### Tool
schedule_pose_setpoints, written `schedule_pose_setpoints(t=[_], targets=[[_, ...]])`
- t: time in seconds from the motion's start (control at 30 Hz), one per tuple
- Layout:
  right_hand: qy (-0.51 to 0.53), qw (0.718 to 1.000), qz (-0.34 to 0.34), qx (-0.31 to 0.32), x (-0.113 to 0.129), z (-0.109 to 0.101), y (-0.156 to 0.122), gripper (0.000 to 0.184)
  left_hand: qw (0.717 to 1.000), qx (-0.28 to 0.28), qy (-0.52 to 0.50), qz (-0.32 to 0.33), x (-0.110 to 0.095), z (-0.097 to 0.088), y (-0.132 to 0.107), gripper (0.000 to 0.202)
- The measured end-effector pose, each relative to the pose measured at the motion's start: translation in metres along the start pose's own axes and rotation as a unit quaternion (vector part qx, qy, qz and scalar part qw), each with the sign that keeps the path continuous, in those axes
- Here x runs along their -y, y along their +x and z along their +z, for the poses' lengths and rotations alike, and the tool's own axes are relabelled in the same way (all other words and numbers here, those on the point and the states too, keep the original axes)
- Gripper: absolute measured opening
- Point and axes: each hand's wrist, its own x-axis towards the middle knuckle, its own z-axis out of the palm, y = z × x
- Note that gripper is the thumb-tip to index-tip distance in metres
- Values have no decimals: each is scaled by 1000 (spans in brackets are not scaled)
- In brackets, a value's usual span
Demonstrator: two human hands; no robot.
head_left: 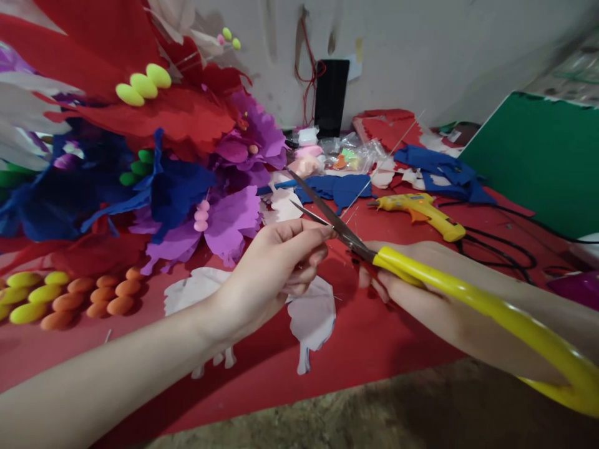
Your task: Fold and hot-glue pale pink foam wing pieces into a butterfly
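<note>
Scissors (pixel 435 280) with long yellow handles cross the middle of the view, their dark blades parted and pointing up and left. My right hand (pixel 397 280) is closed around them, its fingers partly hidden behind the handle. Close to the blades, my left hand (pixel 299 252) is pinched shut on a thin pale strand (pixel 374 168), which runs up and to the right behind the blades. Something small and red (pixel 369 268) shows by my right fingers; its kind is unclear. White petal-shaped cutouts (pixel 313 312) lie on the table under my left hand.
A yellow glue gun (pixel 421 209) with a black cord lies at right, before a green board (pixel 538 162). Large red, blue and purple fabric flowers (pixel 178 125) crowd the left. Orange and yellow egg-shaped pieces (pixel 98 296) sit in rows on the red table (pixel 262 380).
</note>
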Motion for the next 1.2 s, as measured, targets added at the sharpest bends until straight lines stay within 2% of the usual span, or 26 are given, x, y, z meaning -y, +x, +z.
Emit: schedule_pose_setpoints(t=[0.1,0.13,0.2,0.27,0.33,0.4,0.5,0.63,0.73,0.87,1.0,1.07,1.13,1.2], targets=[[-5,997,-22,-78,1,-1,2,22,1000,1,6,5,0,-1,2,31],[-13,996,-18,-81,3,-1,3,20,1000,1,8,6,0,-1,3,31],[-4,998,6,-58,7,-4,8,19,1000,-2,9,6,0,-1,4,32],[52,997,54,-6,11,-7,15,22,1000,0,1,-1,1,0,4,33],[127,984,118,43,13,-12,24,27,1000,7,-11,-17,2,2,2,33],[159,969,181,51,12,-18,34,26,999,11,-14,-35,5,4,0,32],[109,969,217,35,3,-23,43,27,999,15,-8,-49,9,7,-2,28],[-3,978,191,80,-8,-18,44,32,999,7,18,-38,10,6,-1,27],[-96,966,210,115,-14,-7,42,26,999,-3,30,-26,8,3,1,28],[-158,950,236,132,-23,5,36,22,999,-6,52,-6,8,-3,4,24],[-188,946,216,150,-35,4,33,20,996,-20,87,23,10,-7,10,13],[-192,953,181,147,-35,0,33,21,993,-24,109,30,10,-8,12,12],[-196,970,106,96,-29,-4,34,21,991,-18,130,21,11,-7,12,26],[-179,984,2,17,-19,-7,35,23,989,-3,150,9,11,-6,11,40]])
